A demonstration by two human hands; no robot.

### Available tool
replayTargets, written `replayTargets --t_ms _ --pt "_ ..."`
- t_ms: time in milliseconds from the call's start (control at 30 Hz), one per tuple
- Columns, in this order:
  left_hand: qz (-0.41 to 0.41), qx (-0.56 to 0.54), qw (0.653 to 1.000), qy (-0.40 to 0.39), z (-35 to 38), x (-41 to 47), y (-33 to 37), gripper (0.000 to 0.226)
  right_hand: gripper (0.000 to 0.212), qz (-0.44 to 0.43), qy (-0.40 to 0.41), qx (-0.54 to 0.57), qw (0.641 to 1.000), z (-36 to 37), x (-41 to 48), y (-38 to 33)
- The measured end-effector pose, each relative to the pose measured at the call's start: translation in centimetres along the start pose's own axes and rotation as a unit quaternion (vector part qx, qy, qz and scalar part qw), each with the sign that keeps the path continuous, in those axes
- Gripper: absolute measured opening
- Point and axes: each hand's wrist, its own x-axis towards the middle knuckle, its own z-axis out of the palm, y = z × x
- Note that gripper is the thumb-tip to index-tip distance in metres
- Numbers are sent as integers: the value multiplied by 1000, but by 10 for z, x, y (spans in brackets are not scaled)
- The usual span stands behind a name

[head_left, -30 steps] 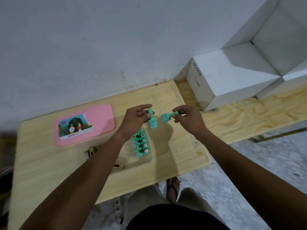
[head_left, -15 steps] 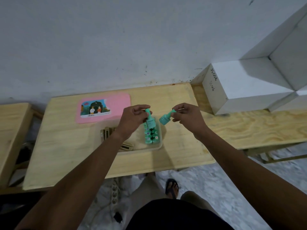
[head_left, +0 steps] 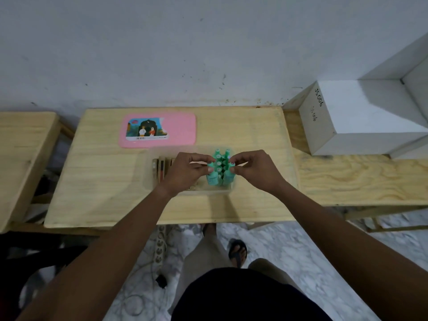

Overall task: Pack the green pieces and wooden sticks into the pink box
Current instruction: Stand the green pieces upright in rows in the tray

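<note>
Both hands (head_left: 222, 170) lowered green pieces (head_left: 221, 169) into tray (head_left: 148, 181)

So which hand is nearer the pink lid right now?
Left. The left hand sits just below the pink lid, toward its right end, gripping a green piece. The right hand is farther right, beyond the green pieces.
</note>
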Motion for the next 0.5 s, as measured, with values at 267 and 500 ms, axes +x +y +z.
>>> replayTargets --t_ms 267,500 --pt "40 104 994 -6 17 -3 -7 24 16 -23 -7 -99 995 8 -7 12" --pt "60 165 984 -1 27 -8 -21 23 19 -58 -13 -205 977 19 -13 24"
